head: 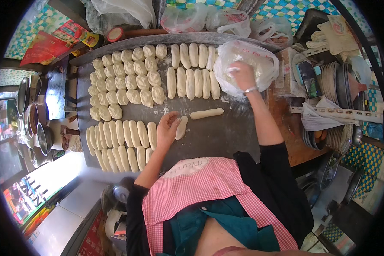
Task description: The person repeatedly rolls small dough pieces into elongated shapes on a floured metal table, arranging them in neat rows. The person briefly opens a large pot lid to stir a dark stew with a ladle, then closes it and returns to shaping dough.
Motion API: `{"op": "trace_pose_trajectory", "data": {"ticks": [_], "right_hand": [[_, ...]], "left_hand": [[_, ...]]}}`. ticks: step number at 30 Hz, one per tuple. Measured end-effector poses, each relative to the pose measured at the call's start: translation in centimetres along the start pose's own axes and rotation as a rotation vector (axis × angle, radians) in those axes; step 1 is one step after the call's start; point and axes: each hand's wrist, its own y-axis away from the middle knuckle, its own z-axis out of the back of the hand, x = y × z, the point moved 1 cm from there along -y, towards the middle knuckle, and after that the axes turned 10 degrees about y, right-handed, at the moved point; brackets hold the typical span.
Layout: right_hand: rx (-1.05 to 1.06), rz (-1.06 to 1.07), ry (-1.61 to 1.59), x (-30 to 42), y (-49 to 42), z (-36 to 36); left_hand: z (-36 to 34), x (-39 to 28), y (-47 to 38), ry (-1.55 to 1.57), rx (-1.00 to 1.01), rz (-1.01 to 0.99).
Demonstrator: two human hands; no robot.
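My right hand [242,76] reaches into an open white plastic bag [265,72] that holds a pale, flour-like powder; whether the fingers grip any of it cannot be told. Beside a short dough piece [181,128] rests my left hand [168,128], its fingers slightly bent over the dark work board [211,140] and near or touching that dough. A longer dough roll [207,113] lies crosswise between the hands. Rows of upright dough rolls [189,84] stand below the board's raised back edge, and more rolls [121,132] lie at the left. Rounded dough lumps [131,81] fill the upper left.
A raised wooden rim [179,38] runs along the board's back. Plastic bags [227,22] lie behind it. On the right are a cardboard box [289,73] and stacked plates [331,81]. A red-lidded jar [115,34] stands at the back left; metal pans [44,139] are further left.
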Motion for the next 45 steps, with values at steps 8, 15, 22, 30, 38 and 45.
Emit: {"op": "trace_pose_trajectory", "data": {"ticks": [8, 15, 22, 30, 38, 45], "right_hand": [[-0.12, -0.047, -0.331, 9.6, -6.6, -0.2], [-0.098, -0.072, -0.264, 9.3, -1.5, -1.4], [-0.013, 0.087, -0.184, 7.8, 2.2, -1.9], [0.305, 0.393, 0.212, 7.6, 13.3, -7.2], [0.183, -0.213, -0.359, 9.0, -1.2, -3.6], [-0.017, -0.027, -0.152, 11.6, -3.2, -7.8]], "left_hand": [[0.5, -1.2, 0.7, 0.032, 0.049, 0.034], [0.9, 0.5, 1.7, -0.124, -0.012, -0.024], [0.8, 1.1, 1.5, -0.119, 0.011, -0.121], [1.4, 0.2, -0.8, -0.021, -0.022, -0.061], [3.0, -5.3, -9.9, -0.209, -0.099, -0.292], [3.5, -8.9, -23.2, -0.762, -0.301, -0.539]]}}
